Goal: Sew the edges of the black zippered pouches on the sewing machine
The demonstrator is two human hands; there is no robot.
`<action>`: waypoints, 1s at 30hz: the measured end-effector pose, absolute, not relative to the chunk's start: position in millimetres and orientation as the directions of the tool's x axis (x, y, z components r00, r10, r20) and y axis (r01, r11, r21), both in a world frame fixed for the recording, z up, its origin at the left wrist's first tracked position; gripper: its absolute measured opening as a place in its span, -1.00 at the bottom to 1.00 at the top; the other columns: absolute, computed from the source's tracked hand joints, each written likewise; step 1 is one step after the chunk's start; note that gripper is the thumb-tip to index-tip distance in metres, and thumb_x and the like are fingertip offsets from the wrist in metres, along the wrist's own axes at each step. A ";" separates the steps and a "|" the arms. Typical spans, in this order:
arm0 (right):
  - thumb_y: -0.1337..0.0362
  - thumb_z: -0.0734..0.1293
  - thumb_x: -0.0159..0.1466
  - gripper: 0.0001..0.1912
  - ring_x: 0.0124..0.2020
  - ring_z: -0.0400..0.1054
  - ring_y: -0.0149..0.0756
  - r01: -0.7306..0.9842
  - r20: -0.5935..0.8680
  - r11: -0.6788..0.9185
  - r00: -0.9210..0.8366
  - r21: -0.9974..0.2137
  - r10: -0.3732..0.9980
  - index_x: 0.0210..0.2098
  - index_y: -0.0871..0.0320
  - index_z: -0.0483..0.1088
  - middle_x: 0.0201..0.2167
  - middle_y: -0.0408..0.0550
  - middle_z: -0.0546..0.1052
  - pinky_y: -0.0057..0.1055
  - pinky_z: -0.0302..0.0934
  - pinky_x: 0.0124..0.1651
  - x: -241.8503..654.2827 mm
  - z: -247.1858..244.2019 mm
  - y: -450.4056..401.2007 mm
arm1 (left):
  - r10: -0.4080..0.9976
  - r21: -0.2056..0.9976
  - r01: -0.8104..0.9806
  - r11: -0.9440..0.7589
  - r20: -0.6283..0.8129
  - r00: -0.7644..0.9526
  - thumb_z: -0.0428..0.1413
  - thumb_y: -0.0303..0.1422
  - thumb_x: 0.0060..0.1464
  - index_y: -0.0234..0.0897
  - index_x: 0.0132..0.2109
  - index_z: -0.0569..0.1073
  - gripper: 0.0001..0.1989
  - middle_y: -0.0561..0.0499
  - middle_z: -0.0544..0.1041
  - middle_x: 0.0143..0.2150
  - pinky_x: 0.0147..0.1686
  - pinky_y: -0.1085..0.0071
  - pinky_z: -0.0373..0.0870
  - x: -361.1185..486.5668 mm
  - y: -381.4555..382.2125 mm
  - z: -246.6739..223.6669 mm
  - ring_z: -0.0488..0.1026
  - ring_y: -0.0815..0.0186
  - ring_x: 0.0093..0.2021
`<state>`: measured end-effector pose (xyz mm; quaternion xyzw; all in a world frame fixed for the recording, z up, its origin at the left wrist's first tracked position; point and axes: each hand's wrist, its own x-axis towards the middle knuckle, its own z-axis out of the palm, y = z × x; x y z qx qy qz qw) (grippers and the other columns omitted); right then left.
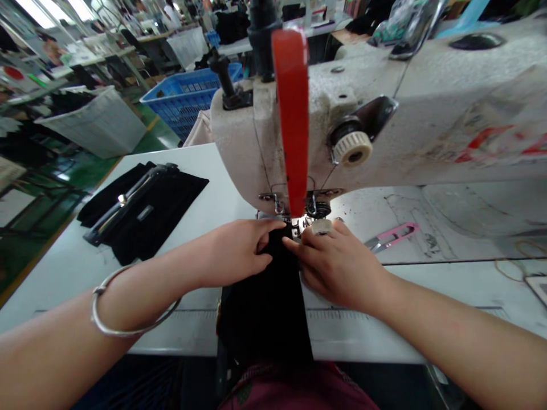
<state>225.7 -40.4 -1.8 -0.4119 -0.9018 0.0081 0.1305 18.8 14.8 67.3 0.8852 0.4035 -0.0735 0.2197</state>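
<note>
A long strip of black fabric (265, 319) runs from the table's front edge up under the needle area of a white sewing machine (239, 154). My left hand (235, 250) rests on its left side, index finger stretched toward the presser foot (296, 228) and thumb apart. At the right edge of the cloth lies my right hand (337, 262), index finger extended onto the fabric and the others bent beside it. A pale band sits by its fingers. The red bar (291, 114) in front of the machine head partly hides the needle.
Pink thread snips (393, 236) lie right of my right hand. On the left of the white table (188, 333) is a black fabric piece with a dark frame and clasp (141, 213). Beyond stand a blue crate (183, 97) and a white bin (98, 122).
</note>
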 end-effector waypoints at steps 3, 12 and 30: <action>0.28 0.23 0.30 -0.55 -0.22 0.27 -0.16 0.742 0.237 0.661 -0.626 -0.111 0.743 0.17 0.16 0.34 -0.20 0.00 0.45 -0.17 -0.04 -0.12 225.1 -1.8 -41.6 | 0.698 0.270 0.756 -0.597 -0.291 0.655 0.06 -0.53 -0.06 -0.21 0.16 0.39 -0.43 0.09 0.53 -0.37 -0.46 0.46 0.32 22.1 11.8 67.4 0.47 0.29 -0.40; 0.29 0.25 0.26 -0.59 -0.25 0.26 -0.19 0.738 0.234 0.670 -0.639 -0.084 0.733 0.09 0.20 0.38 -0.27 -0.06 0.45 -0.17 -0.05 -0.13 226.3 1.1 -42.1 | 0.682 0.136 0.685 -0.716 -0.073 0.727 0.01 -0.58 -0.05 -0.36 -0.14 0.48 -0.70 -0.16 0.47 -0.12 0.03 0.13 0.42 36.6 -12.2 50.6 0.42 0.07 -0.04; 0.36 0.31 0.17 -0.81 0.03 0.27 -0.14 0.565 0.160 0.728 -0.737 -0.388 0.657 -0.19 0.15 0.44 -0.03 -0.01 0.45 -0.18 0.12 0.12 232.9 15.0 -81.2 | 0.657 0.180 0.657 -0.732 -0.067 0.751 0.18 0.19 -0.08 -0.53 0.35 0.05 0.10 -0.44 0.11 0.36 0.13 -0.04 0.40 8.5 -86.7 41.2 0.17 -0.17 0.31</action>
